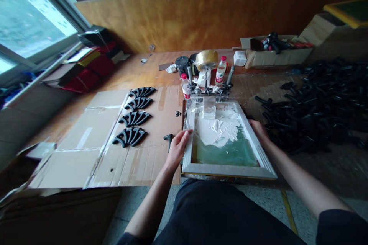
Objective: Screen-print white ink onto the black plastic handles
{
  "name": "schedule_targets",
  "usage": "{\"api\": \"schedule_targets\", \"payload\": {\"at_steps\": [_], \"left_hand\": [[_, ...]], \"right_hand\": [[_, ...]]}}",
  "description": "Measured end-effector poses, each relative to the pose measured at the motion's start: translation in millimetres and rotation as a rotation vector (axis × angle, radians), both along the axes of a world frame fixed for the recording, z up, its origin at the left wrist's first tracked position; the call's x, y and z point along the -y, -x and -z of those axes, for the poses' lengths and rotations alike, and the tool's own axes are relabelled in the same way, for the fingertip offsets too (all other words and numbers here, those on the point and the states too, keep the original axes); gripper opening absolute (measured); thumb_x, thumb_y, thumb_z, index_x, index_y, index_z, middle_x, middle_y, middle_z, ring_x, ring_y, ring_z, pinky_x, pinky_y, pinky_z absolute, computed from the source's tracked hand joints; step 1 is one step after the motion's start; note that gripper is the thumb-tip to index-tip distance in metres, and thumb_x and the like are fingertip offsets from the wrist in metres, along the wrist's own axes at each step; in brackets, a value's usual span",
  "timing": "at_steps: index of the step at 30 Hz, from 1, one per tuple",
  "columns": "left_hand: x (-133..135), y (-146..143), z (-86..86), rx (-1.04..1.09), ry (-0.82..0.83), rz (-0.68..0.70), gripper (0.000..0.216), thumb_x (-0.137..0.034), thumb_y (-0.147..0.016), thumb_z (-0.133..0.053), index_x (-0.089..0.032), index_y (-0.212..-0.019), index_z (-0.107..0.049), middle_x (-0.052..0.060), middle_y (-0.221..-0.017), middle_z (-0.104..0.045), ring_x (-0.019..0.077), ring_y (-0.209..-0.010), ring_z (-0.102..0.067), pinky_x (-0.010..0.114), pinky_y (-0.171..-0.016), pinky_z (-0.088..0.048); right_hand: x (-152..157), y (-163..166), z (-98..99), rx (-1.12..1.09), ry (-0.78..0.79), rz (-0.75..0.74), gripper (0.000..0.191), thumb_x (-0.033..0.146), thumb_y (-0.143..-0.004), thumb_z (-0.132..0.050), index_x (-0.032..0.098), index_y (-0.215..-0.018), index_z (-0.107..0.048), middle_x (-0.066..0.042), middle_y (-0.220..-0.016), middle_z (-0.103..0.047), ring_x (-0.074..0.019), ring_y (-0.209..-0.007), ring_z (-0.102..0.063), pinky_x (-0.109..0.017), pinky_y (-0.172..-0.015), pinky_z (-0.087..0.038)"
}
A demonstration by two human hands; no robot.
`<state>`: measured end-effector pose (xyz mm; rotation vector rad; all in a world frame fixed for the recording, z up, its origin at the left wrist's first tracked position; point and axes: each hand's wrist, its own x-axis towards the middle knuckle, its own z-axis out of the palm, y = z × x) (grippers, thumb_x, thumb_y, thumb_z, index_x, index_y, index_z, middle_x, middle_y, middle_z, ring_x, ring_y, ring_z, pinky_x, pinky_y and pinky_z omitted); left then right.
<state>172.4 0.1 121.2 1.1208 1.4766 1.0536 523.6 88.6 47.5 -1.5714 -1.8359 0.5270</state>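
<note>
A silk-screen frame (195,169) with a pale metal border lies before me, white ink (221,132) smeared over its green mesh (227,155). My left hand (178,146) is closed at the frame's left side, thumb along the edge. Just left of that wrist, on the cardboard, is a single black curved handle (168,138). At the frame's right edge is my right hand (259,131); its fingers are mostly hidden, and whether they hold anything cannot be made out. A clear squeegee-like block (209,108) rests over the ink, below a metal clamp stand (207,91).
Rows of black handles (130,136) lie on the cardboard sheet (94,138) at left. A large heap of black handles (310,111) spreads at right. Behind the stand are bottles (220,71), a tape roll (206,59) and a black jar (182,64). An open carton (270,59) stands farther back.
</note>
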Motion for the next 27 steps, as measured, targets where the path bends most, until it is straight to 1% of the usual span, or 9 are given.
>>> {"api": "schedule_targets", "payload": {"at_steps": [3, 6, 8, 11, 14, 18, 21, 24, 27], "left_hand": [[5.5, 0.0, 33.3, -0.12, 0.094, 0.013, 0.062, -0.055, -0.081, -0.059, -0.02, -0.133, -0.056, -0.001, -0.07, -0.061, 0.0121, -0.059, -0.053, 0.023, -0.057, -0.042], [2.5, -0.3, 58.5, -0.284, 0.153, 0.047, 0.063, -0.049, -0.085, -0.056, -0.024, -0.142, -0.047, -0.004, -0.065, -0.057, 0.0117, -0.057, -0.052, 0.022, -0.057, -0.039], [-0.4, 0.8, 69.6, -0.366, 0.163, 0.079, 0.06, -0.047, -0.087, -0.052, -0.025, -0.142, -0.046, -0.004, -0.066, -0.057, 0.0121, -0.059, -0.053, 0.022, -0.058, -0.038], [-3.0, 4.0, 79.3, -0.427, 0.172, 0.117, 0.058, -0.048, -0.088, -0.049, -0.026, -0.142, -0.045, -0.003, -0.07, -0.059, 0.0132, -0.063, -0.055, 0.023, -0.059, -0.038], [-3.1, 7.1, 83.3, -0.426, 0.19, 0.133, 0.058, -0.051, -0.088, -0.048, -0.028, -0.142, -0.045, -0.002, -0.074, -0.061, 0.0141, -0.067, -0.057, 0.023, -0.061, -0.039], [-1.8, 7.7, 82.9, -0.414, 0.202, 0.129, 0.059, -0.052, -0.088, -0.047, -0.029, -0.142, -0.045, -0.001, -0.077, -0.062, 0.0142, -0.069, -0.057, 0.023, -0.062, -0.04], [-1.3, 5.8, 80.4, -0.378, 0.198, 0.11, 0.06, -0.053, -0.088, -0.047, -0.027, -0.142, -0.045, -0.001, -0.076, -0.062, 0.0145, -0.067, -0.056, 0.023, -0.06, -0.039], [-1.2, 3.4, 76.8, -0.328, 0.191, 0.072, 0.062, -0.053, -0.085, -0.053, -0.025, -0.139, -0.049, -0.001, -0.074, -0.061, 0.0144, -0.064, -0.055, 0.023, -0.059, -0.04], [-1.2, 1.7, 73.6, -0.275, 0.199, 0.03, 0.062, -0.05, -0.081, -0.058, -0.022, -0.136, -0.053, -0.002, -0.07, -0.059, 0.014, -0.061, -0.054, 0.023, -0.059, -0.041]], "right_hand": [[-26.5, 18.0, -23.9, 0.031, -0.113, 0.096, 0.033, 0.034, -0.091, -0.055, 0.014, -0.116, -0.063, -0.015, -0.115, -0.062, -0.0242, -0.091, -0.063, -0.041, -0.082, -0.052], [-42.4, 75.6, -51.2, 0.188, -0.267, -0.066, 0.057, 0.031, -0.079, -0.07, 0.017, -0.132, -0.053, -0.017, -0.138, -0.048, -0.0297, -0.116, -0.054, -0.044, -0.095, -0.047], [-45.8, 112.1, -62.9, 0.324, -0.218, -0.206, 0.052, 0.028, -0.076, -0.074, 0.017, -0.124, -0.056, -0.015, -0.128, -0.055, -0.0296, -0.114, -0.054, -0.043, -0.094, -0.047], [-37.3, 138.9, -62.9, 0.448, -0.068, -0.336, 0.022, 0.024, -0.08, -0.07, 0.019, -0.101, -0.063, -0.008, -0.102, -0.064, -0.0239, -0.095, -0.061, -0.034, -0.08, -0.048], [-11.9, 132.7, -49.9, 0.496, -0.091, -0.494, 0.007, 0.015, -0.085, -0.06, 0.018, -0.09, -0.064, -0.006, -0.092, -0.065, -0.0211, -0.089, -0.06, -0.03, -0.075, -0.045], [23.5, 105.8, -43.9, 0.494, -0.205, -0.792, 0.024, 0.002, -0.082, -0.048, 0.016, -0.092, -0.065, -0.008, -0.091, -0.065, -0.0201, -0.088, -0.057, -0.029, -0.075, -0.042], [27.3, 95.8, -52.3, 0.458, -0.165, -0.955, 0.023, 0.002, -0.078, -0.051, 0.018, -0.088, -0.065, -0.005, -0.086, -0.066, -0.0187, -0.082, -0.057, -0.028, -0.073, -0.041], [18.8, 100.6, -55.8, 0.397, -0.099, -0.875, 0.022, 0.004, -0.077, -0.054, 0.021, -0.084, -0.066, -0.002, -0.082, -0.065, -0.018, -0.08, -0.058, -0.027, -0.07, -0.041], [21.4, 107.0, -45.1, 0.361, -0.179, -0.75, 0.026, 0.003, -0.08, -0.051, 0.019, -0.092, -0.068, -0.006, -0.094, -0.068, -0.0203, -0.089, -0.058, -0.029, -0.075, -0.044]]}}
